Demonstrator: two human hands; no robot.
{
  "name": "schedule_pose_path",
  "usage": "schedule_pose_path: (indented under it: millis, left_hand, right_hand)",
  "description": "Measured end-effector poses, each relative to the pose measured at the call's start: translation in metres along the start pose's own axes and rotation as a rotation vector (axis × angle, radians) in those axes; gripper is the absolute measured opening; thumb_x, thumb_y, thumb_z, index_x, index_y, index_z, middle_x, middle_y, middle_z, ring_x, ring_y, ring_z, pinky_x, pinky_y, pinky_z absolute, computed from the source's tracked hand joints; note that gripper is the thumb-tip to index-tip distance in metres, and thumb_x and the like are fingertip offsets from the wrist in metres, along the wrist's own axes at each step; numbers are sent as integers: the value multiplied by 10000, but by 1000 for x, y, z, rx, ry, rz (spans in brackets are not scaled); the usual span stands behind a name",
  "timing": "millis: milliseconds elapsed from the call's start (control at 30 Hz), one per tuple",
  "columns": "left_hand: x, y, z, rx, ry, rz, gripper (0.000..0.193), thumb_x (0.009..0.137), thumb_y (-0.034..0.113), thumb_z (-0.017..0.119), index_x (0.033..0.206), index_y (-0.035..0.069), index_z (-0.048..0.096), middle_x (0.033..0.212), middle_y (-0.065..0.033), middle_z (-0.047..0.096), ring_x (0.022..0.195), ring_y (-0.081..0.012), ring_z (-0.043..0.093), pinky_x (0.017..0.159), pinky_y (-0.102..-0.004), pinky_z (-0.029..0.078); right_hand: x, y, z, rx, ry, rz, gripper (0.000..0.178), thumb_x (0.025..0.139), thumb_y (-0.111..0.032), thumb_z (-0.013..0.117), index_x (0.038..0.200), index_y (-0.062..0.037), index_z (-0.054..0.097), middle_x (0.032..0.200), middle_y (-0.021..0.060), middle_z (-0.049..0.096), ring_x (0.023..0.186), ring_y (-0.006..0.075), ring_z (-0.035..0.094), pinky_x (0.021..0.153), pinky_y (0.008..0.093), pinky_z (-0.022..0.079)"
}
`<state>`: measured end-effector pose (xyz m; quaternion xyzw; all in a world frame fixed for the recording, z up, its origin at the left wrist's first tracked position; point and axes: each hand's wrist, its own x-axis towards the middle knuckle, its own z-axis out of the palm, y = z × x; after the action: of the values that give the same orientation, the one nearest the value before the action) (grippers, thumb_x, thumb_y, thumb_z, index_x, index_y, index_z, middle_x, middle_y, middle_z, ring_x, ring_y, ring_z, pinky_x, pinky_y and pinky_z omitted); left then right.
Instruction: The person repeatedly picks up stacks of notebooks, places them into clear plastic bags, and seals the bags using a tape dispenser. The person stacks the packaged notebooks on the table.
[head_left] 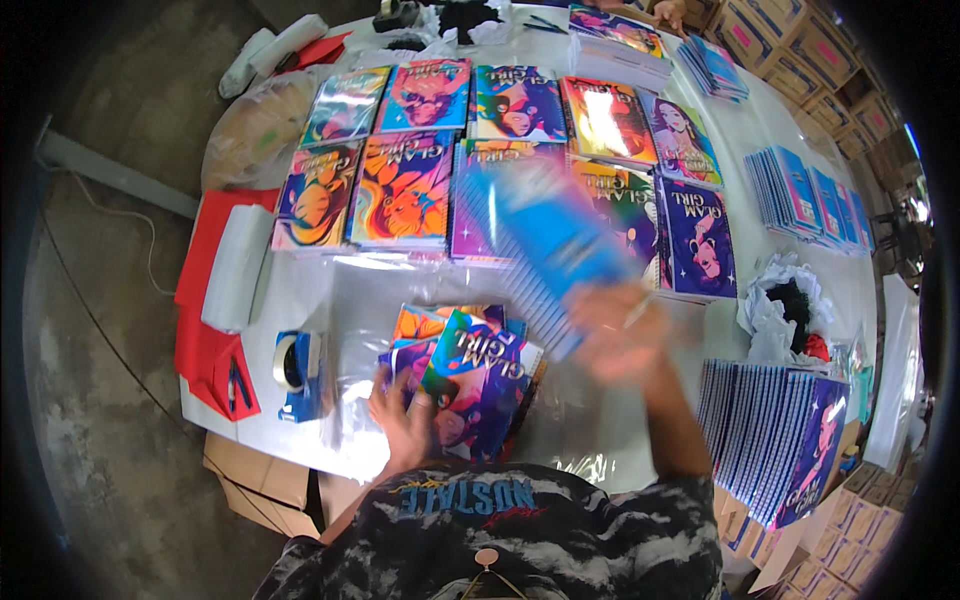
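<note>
My right hand (620,330), smeared by motion, is closed on the lower end of a blue-backed spiral notebook (565,245). It is tilted above the near row of notebooks and partly hides a purple one (480,225). My left hand (405,425) lies at the left edge of a loose pile of spiral notebooks (480,375) near my body, its fingers apart on the covers. A purple and green cover is on top of the pile, with orange and purple ones fanned beneath. Two rows of colourful illustrated notebooks (405,195) stand in stacks beyond.
On the left are a blue tape dispenser (300,375), a white roll (238,265) and red material (205,360) with pens. Rightward stand a spiral notebook stack (765,435), crumpled plastic (790,300) and blue notebooks (800,195). Another person's hand (670,12) shows at the far edge, near cartons (790,45).
</note>
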<state>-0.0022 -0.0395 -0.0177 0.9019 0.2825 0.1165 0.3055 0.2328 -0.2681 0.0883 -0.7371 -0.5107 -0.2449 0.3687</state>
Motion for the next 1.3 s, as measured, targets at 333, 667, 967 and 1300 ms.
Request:
schedule_pose_path:
  millis: [333,667,967,1300]
  left_hand:
    - [22,-51,-17,-61,-249,-22,721,750,325,621,1320,-25,351,1241,-263,438,1178,-398,375,1024,-467,270]
    - [26,-36,-22,-374,-381,-80,798,688,169,661,1332,-72,256,1221,-278,462,1137,-355,464,992,-435,352]
    - [-4,-23,-97,-1145,-426,17,960,674,232,797,1378,62,167,1239,-149,456,1168,-266,462,979,-376,397]
    - [-16,-6,-60,-950,-376,384,989,578,253,862,1345,43,274,1188,-118,425,1105,-229,453,947,-355,374]
  right_hand:
    - [-131,-131,102,1097,183,1530,517,810,-265,690,1192,12,478,1080,98,597,978,167,564,860,324,434]
    - [-120,-139,127,1092,52,1555,399,759,-228,741,1080,-35,601,941,44,657,787,140,629,742,299,492]
    - [-97,-198,74,1035,175,879,884,606,-69,833,1317,15,314,1241,134,479,1142,222,485,966,358,406]
    - [-101,-184,79,780,323,755,1021,480,-289,915,1286,-17,350,1182,105,495,1074,210,510,942,343,412]
